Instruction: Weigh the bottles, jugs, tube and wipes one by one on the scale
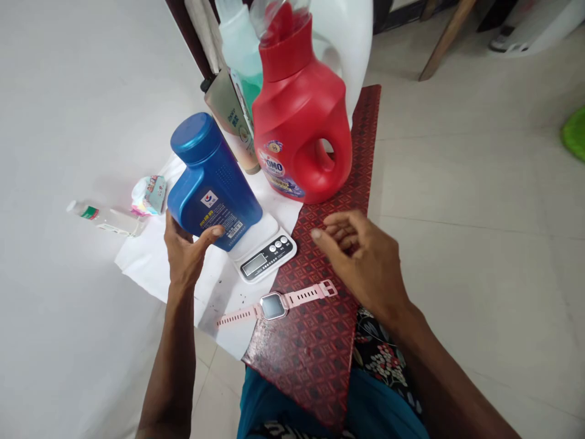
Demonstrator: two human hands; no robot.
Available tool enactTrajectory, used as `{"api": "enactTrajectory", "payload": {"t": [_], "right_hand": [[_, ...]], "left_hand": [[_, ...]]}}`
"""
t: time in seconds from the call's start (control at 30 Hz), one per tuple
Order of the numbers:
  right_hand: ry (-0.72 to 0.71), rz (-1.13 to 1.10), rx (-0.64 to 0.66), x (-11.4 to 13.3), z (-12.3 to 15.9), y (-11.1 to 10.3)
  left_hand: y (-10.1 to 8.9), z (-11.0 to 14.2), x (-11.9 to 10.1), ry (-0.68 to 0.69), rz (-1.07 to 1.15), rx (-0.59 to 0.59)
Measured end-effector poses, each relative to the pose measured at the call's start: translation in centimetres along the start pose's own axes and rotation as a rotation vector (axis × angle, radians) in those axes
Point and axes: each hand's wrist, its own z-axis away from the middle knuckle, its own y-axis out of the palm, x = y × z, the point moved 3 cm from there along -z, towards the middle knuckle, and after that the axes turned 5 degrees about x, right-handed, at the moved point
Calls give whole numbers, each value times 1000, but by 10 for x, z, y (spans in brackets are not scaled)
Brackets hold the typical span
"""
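Smartwatch [273,306] near scale [269,258], jug [295,137] near blue bottle [219,189]

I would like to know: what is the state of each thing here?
Blue bottle: capped, held in left hand
Right hand: empty, half curled
Scale: display shows no readable digits
Watch: unbuckled, lying flat
Red jug: upright
Small clear bottle: capped
Grey-green tube: capped
Translucent bottle: partly filled

At the scale [267,258], the blue bottle [214,186] is held by the left hand [186,253]; right of the scale, the right hand [368,262] is kept half-curled. Before the scale, a watch [273,306] is laid.
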Motion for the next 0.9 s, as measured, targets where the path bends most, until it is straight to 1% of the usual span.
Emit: {"api": "enactTrajectory", "payload": {"t": [0.1, 0.17, 0.27, 0.33, 0.4, 0.5, 0.6, 0.67, 0.73, 0.83, 0.9], "right_hand": [[-266, 143, 104, 21, 39, 1], [-373, 210, 157, 28, 61, 3], [-443, 351, 260, 29, 80, 10], [-471, 456, 321, 27, 88, 18], [-489, 541, 338, 25, 93, 27], [-517, 638, 318, 23, 97, 40], [-524, 688, 312, 24, 96, 46], [-524, 674, 314, 26, 93, 46], [-529, 649, 318, 30, 91, 45], [-517, 676, 346, 32, 92, 47], [-514, 741, 376, 27, 98, 52]], "left_hand": [[-13, 3, -2, 120, -3, -51], [-20, 5, -3, 150, -55, -80], [-21, 8, -4, 132, -117, -56], [-13, 9, -4, 86, -91, -1], [-2, 10, -2, 19, -36, 29], [9, 9, 2, -41, 23, -27], [7, 5, 6, -27, 35, -108], [0, -2, 12, 0, 17, -182], [-10, -16, 19, 35, -18, -268], [-20, -52, 36, 90, -39, -358], [-20, -82, 50, 111, -28, -390]]}}
